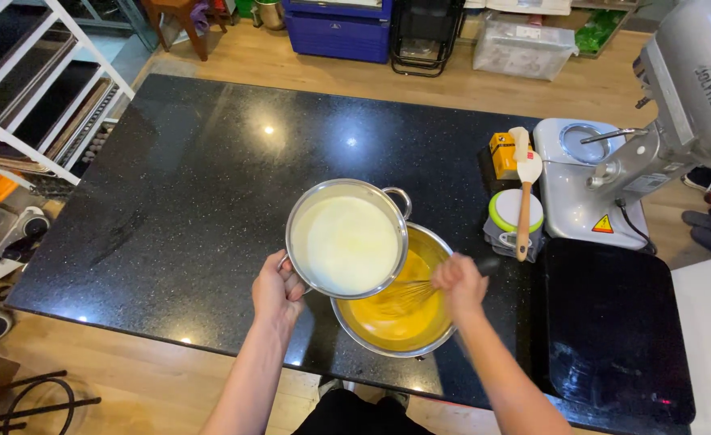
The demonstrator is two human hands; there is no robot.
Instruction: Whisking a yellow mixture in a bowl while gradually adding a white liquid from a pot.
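Yellow triangular warning label on mixer base; small orange box beside it.

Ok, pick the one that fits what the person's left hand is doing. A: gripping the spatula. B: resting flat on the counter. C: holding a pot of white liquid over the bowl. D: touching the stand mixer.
C: the left hand grips the handle of the pot of white liquid, held over the edge of the bowl of yellow mixture, while the right hand holds the whisk.
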